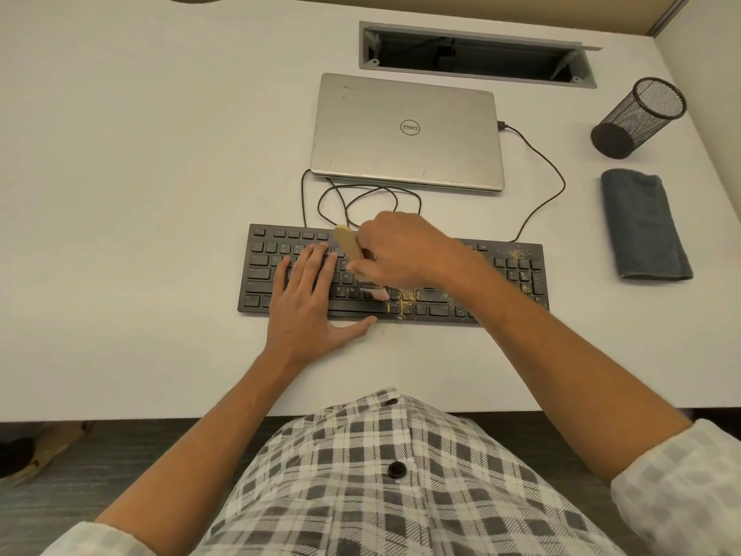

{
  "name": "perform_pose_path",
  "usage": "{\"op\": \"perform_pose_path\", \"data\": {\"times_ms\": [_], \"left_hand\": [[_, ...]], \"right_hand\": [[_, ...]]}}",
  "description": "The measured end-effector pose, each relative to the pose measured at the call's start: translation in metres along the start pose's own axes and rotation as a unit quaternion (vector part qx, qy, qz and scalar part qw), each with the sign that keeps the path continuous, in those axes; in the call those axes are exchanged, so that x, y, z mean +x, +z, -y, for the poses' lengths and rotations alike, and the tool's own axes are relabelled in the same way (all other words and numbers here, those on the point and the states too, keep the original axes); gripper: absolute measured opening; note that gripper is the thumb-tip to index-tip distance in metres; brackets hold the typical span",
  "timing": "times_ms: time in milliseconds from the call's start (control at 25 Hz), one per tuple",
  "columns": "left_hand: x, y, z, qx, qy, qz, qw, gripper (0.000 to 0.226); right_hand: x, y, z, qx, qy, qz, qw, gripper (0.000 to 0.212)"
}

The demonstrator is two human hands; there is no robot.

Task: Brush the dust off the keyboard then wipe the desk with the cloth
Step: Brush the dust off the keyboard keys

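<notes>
A black keyboard (509,280) lies across the middle of the white desk (140,194). Yellowish dust (405,300) sits on its lower middle keys, with more at the right end. My right hand (405,250) grips a small brush with a wooden handle (349,242); its bristles touch the keys just left of the dust. My left hand (310,298) lies flat on the keyboard's left half, fingers spread, thumb at the front edge. A folded grey cloth (641,224) rests on the desk to the right of the keyboard.
A shut silver laptop (405,130) lies behind the keyboard, with looped black cables (361,198) between them. A black mesh pen cup (637,116) lies tipped over at the right. A grey cable slot (477,54) opens at the back of the desk.
</notes>
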State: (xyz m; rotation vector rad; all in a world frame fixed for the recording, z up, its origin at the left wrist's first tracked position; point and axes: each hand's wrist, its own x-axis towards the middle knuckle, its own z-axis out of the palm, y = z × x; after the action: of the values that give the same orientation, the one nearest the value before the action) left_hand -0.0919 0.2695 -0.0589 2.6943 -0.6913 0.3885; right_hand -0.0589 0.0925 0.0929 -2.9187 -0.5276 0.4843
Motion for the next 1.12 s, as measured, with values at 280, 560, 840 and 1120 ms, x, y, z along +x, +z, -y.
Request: {"op": "perform_pose_path", "data": {"times_ms": [280, 560, 840, 1120], "left_hand": [[0.001, -0.001, -0.001, -0.001, -0.003, 0.005, 1.000, 0.104], [0.001, -0.001, -0.001, 0.000, -0.003, 0.007, 1.000, 0.103], [0.001, -0.001, -0.001, -0.002, -0.002, 0.004, 1.000, 0.103], [0.001, 0.001, 0.000, -0.008, -0.004, -0.001, 1.000, 0.100]], "right_hand": [[0.001, -0.002, -0.007, -0.002, 0.021, -0.005, 1.000, 0.042], [-0.001, 0.001, -0.005, 0.023, 0.017, 0.000, 1.000, 0.043], [0.000, 0.000, 0.001, 0.010, 0.015, -0.009, 1.000, 0.044], [0.005, 0.006, 0.011, 0.011, -0.011, -0.029, 0.999, 0.041]]}}
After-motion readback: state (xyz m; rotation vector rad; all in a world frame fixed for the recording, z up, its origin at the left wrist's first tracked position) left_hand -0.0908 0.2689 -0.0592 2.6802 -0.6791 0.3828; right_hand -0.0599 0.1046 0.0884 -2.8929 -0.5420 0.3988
